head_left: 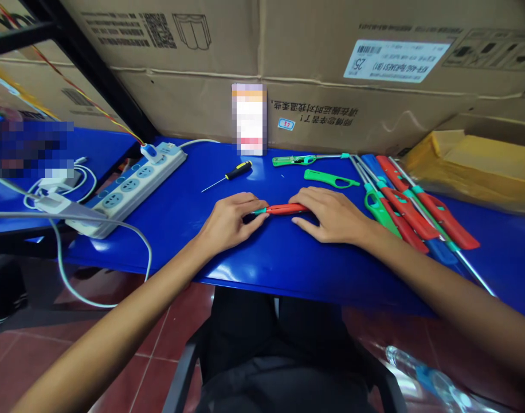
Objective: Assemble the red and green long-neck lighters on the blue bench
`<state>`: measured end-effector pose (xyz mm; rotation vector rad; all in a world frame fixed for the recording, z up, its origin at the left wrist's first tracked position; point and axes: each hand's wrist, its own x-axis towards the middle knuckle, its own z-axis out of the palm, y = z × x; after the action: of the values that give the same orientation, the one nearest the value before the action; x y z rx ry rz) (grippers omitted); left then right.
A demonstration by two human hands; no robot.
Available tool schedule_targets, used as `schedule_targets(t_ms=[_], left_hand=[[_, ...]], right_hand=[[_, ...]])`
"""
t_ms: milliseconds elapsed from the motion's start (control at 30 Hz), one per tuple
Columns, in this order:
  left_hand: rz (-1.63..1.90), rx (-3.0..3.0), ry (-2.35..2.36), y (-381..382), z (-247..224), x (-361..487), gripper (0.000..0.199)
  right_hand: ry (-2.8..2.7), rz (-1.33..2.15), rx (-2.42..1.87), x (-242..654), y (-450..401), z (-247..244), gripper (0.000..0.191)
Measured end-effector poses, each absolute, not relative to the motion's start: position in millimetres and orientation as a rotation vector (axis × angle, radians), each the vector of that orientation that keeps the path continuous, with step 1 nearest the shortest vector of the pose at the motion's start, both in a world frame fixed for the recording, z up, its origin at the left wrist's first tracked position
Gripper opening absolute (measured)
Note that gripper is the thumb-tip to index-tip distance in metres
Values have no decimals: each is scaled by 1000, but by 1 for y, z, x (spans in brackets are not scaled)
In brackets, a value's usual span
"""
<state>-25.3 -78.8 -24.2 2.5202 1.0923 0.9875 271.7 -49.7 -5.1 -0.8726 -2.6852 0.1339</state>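
Observation:
A red gas lighter [283, 209] with a green collar lies crosswise between my hands, low over the blue table. My left hand [234, 221] pinches its collar end, fingers closed. Around the red handle end, my right hand [331, 215] is closed, with the thumb bent underneath. Just beyond my hands lie a loose green handle shell [331, 179] and an opened green lighter [294, 161] with its inner parts showing. A yellow-and-black screwdriver [239, 170] rests further back, its shaft pointing left. To the right is a pile of red, green and blue lighters [411, 212].
A white power strip [133, 186] with cables stands on the left. Cardboard boxes [202, 109] rise behind the table [245, 264]. An open yellow-brown box [473, 172] sits at the right rear. A clear plastic bottle [434, 378] lies on the floor.

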Motion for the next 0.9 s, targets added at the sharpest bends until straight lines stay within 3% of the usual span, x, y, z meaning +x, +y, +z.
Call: schedule_targets(t_ms=[900], left_hand=[[972,2751,1151,-86,-29,-19,27]], right_hand=[[-2458,-27,-818,226,-59,-34,28]])
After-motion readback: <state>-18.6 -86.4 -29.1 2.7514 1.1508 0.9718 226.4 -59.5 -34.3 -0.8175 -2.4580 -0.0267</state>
